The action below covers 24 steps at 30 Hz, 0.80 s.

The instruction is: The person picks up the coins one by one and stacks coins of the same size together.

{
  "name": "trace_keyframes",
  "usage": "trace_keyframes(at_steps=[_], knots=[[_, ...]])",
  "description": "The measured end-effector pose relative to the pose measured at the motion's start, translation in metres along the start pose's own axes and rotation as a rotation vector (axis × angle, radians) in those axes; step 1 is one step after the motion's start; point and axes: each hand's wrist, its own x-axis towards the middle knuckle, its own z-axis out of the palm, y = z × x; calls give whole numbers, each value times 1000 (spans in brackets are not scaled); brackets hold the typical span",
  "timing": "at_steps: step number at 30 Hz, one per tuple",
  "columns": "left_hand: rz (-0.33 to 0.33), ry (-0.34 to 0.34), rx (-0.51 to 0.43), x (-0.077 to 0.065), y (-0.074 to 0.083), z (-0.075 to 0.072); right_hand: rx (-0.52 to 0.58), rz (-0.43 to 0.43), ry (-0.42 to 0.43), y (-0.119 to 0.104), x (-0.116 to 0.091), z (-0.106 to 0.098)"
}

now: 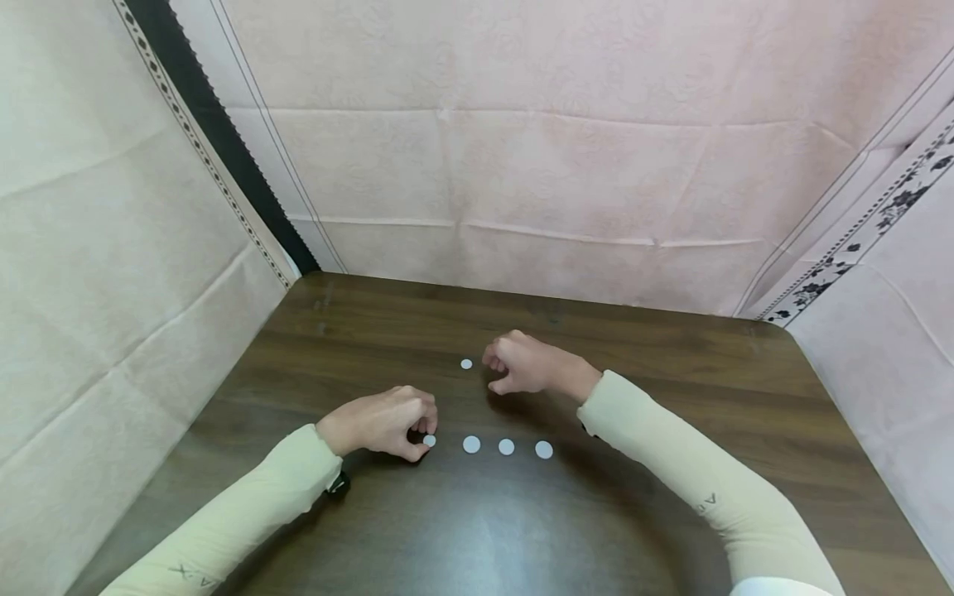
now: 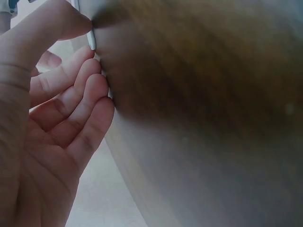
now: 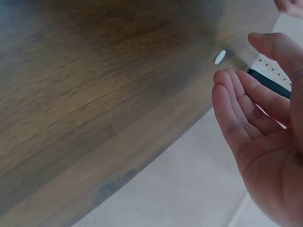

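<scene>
My left hand (image 1: pixel 387 420) is low over the wooden table, pinching a small white disc (image 1: pixel 429 441) by its edges between thumb and index finger. In the left wrist view, that disc (image 2: pixel 92 40) shows edge-on at the tabletop, and the other fingertips touch the wood. My right hand (image 1: pixel 525 364) hovers farther back with fingers bent and thumb apart, holding nothing. Just left of its fingertips lies another small white disc (image 1: pixel 466 364); in the right wrist view this disc (image 3: pixel 219 57) sits beyond the fingers, apart from them.
Three more white discs lie in a row right of my left hand: a larger one (image 1: pixel 472 444), a smaller one (image 1: pixel 507 447) and another larger one (image 1: pixel 544 449). The brown table (image 1: pixel 358 323) ends at a pale cloth (image 1: pixel 559 182) behind, with cloths at both sides.
</scene>
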Motion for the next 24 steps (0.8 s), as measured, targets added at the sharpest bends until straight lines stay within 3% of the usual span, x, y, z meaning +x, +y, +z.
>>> trace_keyframes(at_steps=[12,24], knots=[[6,3,-22,0,-1,1,7,-1,23,9,42,12],[-15,-5,-28,-2,-2,1,-2,57,-43,10,62,14]])
